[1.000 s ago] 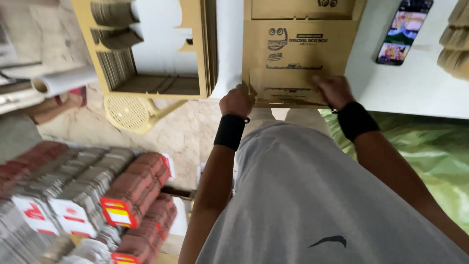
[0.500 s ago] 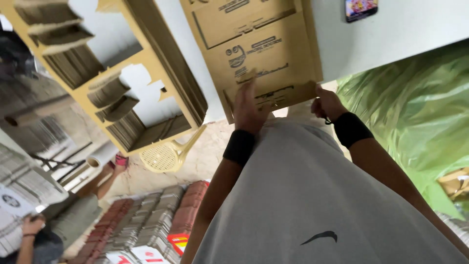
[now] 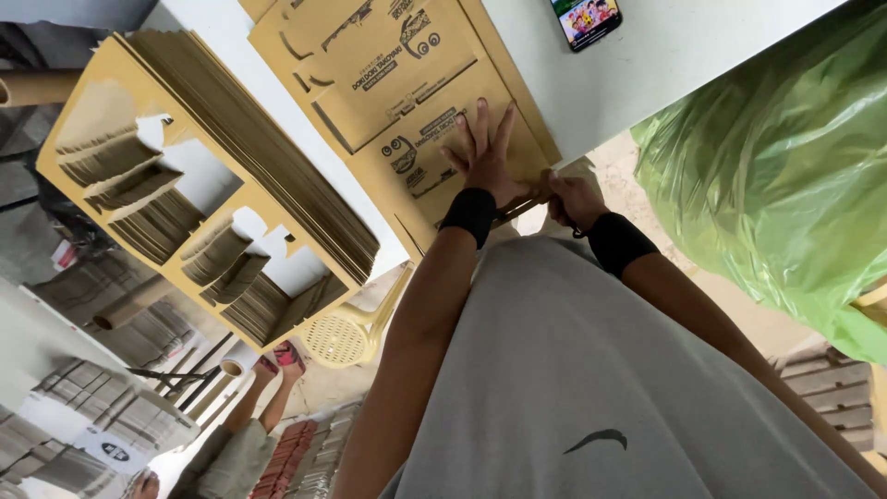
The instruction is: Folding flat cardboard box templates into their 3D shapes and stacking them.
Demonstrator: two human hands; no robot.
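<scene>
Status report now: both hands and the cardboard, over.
Left hand flat on the printed cardboard sheet, fingers spread. Right hand pinching its near edge. Phone lies clear on the white table.

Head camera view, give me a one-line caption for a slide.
Left hand pressed flat on a printed flat cardboard blank on a white table, right hand gripping its near edge.

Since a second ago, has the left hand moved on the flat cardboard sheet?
Yes. The left hand has slid from the cardboard sheet's near edge further onto its printed face, fingers now spread flat; the right hand stays at that edge.
</scene>
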